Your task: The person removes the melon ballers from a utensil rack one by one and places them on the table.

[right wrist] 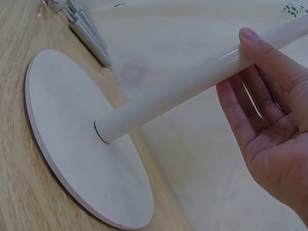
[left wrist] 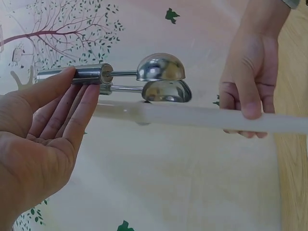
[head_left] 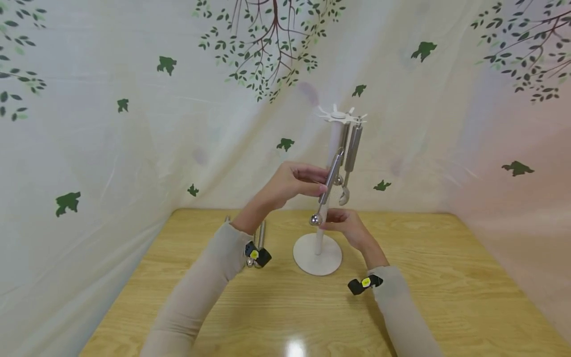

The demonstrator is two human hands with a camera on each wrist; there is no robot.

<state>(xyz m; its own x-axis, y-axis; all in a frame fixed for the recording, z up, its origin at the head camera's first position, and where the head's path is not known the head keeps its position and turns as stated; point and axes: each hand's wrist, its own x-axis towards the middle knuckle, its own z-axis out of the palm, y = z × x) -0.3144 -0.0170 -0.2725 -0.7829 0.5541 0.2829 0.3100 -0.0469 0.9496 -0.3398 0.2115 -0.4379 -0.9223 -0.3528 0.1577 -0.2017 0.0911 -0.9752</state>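
A white stand has a round base [head_left: 308,258], an upright pole [right wrist: 178,89] and a ring of hooks [head_left: 341,117] on top. With thumb and fingers my left hand [head_left: 292,184] pinches the cylindrical handle of a shiny metal scoop [head_left: 331,176], tilted with its round bowl [left wrist: 161,67] down. The loop at its top is below the hooks. Lower down, my right hand [head_left: 350,228] grips the pole between thumb and fingers. Another metal scoop [head_left: 354,148] hangs from the hooks at the right, and a further one is partly hidden behind the held scoop.
More metal scoops [head_left: 261,233] lie on the wooden table [head_left: 223,307] left of the base, partly covered by my left wrist. Behind the table hangs a pale curtain [head_left: 241,139] printed with leaves and branches.
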